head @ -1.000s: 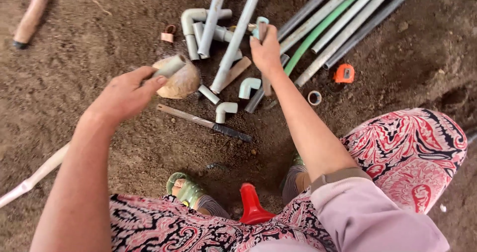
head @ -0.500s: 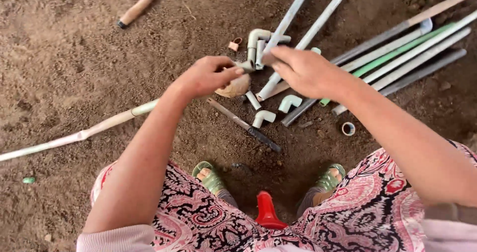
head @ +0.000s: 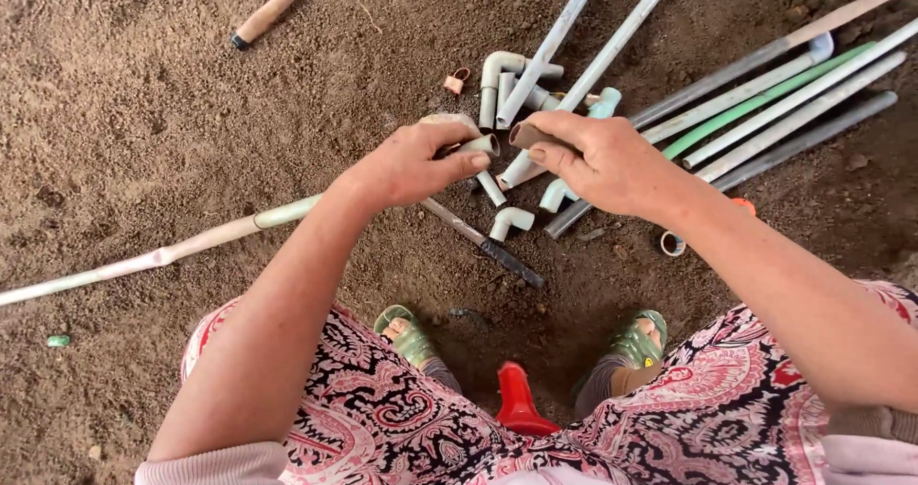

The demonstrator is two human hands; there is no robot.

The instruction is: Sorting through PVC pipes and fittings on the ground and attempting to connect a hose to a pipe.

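Closest to me I see one red cone-shaped thing (head: 517, 401) between two green sandals (head: 409, 333), low on the dirt floor (head: 143, 112). A bit further, my left hand (head: 411, 165) is curled and pinches one short grey pipe piece (head: 480, 145). My right hand (head: 598, 160) is curled too and pinches one brown pipe piece (head: 528, 135). The two pieces are near each other, just above the ground. Under my hands lie two small grey elbow pieces (head: 510, 221) and one dark tool (head: 483, 241). One small ring (head: 672, 244) lies to the right. Further off I count about seven long pipes (head: 765, 112), one of them green. Far away lies one wooden handle (head: 275, 7). It is all brown dirt.
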